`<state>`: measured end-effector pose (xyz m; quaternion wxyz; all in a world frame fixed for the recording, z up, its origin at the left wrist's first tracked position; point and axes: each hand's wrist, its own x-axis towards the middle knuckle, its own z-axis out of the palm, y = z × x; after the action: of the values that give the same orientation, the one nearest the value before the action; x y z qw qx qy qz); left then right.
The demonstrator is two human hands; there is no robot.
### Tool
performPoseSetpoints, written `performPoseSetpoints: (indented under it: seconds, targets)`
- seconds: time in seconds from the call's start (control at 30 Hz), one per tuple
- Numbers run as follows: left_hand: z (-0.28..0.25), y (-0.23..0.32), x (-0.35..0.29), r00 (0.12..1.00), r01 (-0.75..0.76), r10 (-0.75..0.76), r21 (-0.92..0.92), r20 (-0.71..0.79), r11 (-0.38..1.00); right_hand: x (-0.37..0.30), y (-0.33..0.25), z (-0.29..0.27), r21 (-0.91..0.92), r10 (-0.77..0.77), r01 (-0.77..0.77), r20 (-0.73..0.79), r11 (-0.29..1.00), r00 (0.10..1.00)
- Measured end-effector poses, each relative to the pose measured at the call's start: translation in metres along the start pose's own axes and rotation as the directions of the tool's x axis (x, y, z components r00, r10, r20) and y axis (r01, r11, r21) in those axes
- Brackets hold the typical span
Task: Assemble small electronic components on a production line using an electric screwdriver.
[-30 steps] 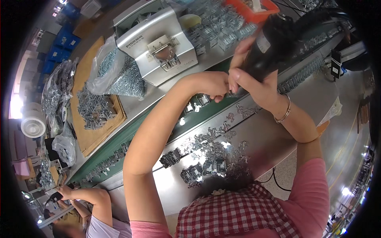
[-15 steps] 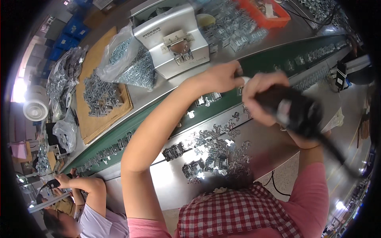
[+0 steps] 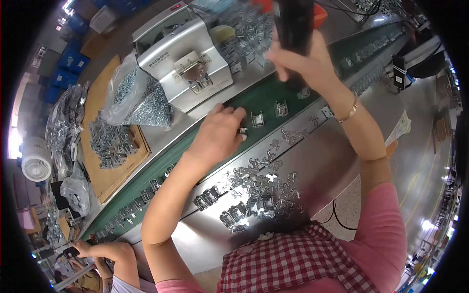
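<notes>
My left hand [image 3: 215,133] is curled low over the green conveyor belt [image 3: 266,100], its fingers closed on a small metal bracket [image 3: 243,131] that shows partly between thumb and forefinger. My right hand [image 3: 305,61] grips a black electric screwdriver [image 3: 293,29] upright above the belt's far side; motion blurs the tool and hides its tip. Just right of my left hand, a metal bracket [image 3: 257,119] and another bracket [image 3: 281,108] lie on the belt. Loose small metal clips [image 3: 259,176] are heaped on the steel table nearer me.
Behind the belt stands a silver screw feeder [image 3: 183,61], with a bag of screws [image 3: 146,105] to its left. Metal parts are piled on cardboard [image 3: 132,163]. A red bin [image 3: 320,15] is at the back. Another person's arm [image 3: 115,254] reaches in at lower left.
My hands have moved apart. The right one has swung the screwdriver up and away from me; the left has shifted left and down along the belt. The view has turned slightly.
</notes>
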<state>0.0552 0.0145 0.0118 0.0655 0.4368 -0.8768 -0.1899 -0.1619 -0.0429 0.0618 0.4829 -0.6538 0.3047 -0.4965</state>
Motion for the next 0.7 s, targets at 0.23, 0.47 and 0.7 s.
performPoseSetpoints:
  seconds: [0.23,0.47,0.7]
  targets:
    - [0.033,0.005,0.005,0.994,-0.068,0.053,-0.154,-0.1,0.986,0.05,0.001,0.066,0.07,-0.167,0.171,-0.054,0.983,0.984]
    - [0.035,0.005,0.023,0.997,-0.079,0.079,-0.155,-0.005,0.985,0.064,-0.015,0.106,-0.032,-0.139,0.135,-0.169,0.99,0.976]
    - [0.025,-0.01,0.059,0.964,0.094,0.155,-0.824,0.215,0.558,0.033,-0.026,0.071,0.106,-0.26,0.274,-0.133,0.956,0.957]
